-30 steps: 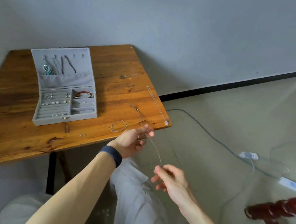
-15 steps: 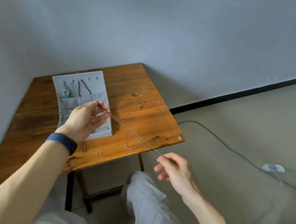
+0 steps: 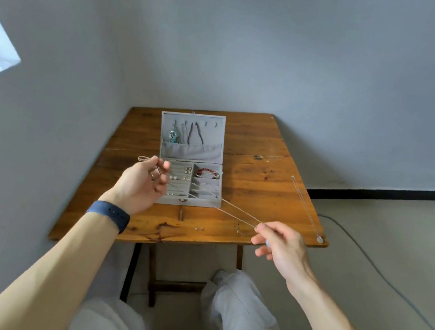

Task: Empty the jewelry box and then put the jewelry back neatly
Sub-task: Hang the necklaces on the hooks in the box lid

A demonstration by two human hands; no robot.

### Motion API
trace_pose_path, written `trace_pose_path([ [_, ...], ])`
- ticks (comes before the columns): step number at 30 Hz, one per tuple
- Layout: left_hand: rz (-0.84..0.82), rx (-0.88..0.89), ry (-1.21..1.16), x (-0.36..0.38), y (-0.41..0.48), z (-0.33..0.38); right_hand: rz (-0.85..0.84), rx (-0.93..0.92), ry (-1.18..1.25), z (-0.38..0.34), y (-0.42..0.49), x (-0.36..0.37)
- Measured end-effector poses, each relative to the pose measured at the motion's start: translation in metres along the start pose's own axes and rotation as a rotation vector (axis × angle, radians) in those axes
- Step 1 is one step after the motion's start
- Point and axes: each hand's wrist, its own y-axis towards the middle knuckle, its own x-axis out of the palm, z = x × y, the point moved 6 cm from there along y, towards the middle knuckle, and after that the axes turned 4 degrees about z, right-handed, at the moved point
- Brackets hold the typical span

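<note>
Necklace [image 3: 243, 213] — taut above jewelry box [image 3: 191, 151], table [image 3: 257, 192] edge

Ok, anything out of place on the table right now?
Yes: a thin necklace lies along the table's right edge, its pendant almost at the front corner, where it could slip off. Nothing looks spilled or damaged.

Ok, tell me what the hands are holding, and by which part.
Both hold one thin chain necklace, stretched between them: the left hand pinches it near one looped end, and the right hand pinches the other end.
</note>
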Motion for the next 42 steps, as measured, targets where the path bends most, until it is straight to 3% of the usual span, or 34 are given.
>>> trace_pose_path([
  [4, 0.047, 0.109, 0.225, -0.028, -0.009, 0.029, -0.055, -0.017, -0.049, 0.002, 0.015, 0.014],
  [8, 0.144, 0.273, 0.804, -0.051, -0.011, 0.068, -0.095, -0.094, -0.193, -0.013, 0.059, 0.035],
  [13, 0.292, 0.516, 1.185, -0.058, 0.006, 0.116, -0.055, -0.255, -0.389, -0.051, 0.132, 0.071],
  [17, 0.448, 0.723, 1.683, -0.051, 0.027, 0.142, 0.025, -0.455, -0.61, -0.091, 0.185, 0.094],
  [19, 0.529, 0.843, 1.821, -0.045, 0.036, 0.152, 0.052, -0.561, -0.704, -0.107, 0.209, 0.105],
  [24, 0.42, 1.016, 2.275, -0.034, 0.068, 0.151, 0.077, -0.711, -0.749, -0.13, 0.261, 0.134],
  [27, 0.582, 0.956, 2.142, -0.046, 0.081, 0.163, 0.057, -0.773, -0.732, -0.134, 0.275, 0.15],
  [30, 0.712, 0.754, 1.764, -0.073, 0.098, 0.172, 0.034, -0.827, -0.678, -0.135, 0.278, 0.163],
  [33, 0.664, 0.638, 1.191, -0.086, 0.11, 0.172, 0.04, -0.843, -0.706, -0.134, 0.281, 0.173],
  [35, 0.621, 0.603, 0.968, -0.084, 0.115, 0.167, 0.027, -0.828, -0.825, -0.129, 0.283, 0.181],
  [39, 0.532, 0.576, 0.69, -0.065, 0.12, 0.16, -0.019, -0.779, -1.017, -0.116, 0.28, 0.192],
  [42, 0.461, 0.593, 0.665, -0.042, 0.122, 0.161, -0.067, -0.749, -1.075, -0.115, 0.282, 0.197],
])
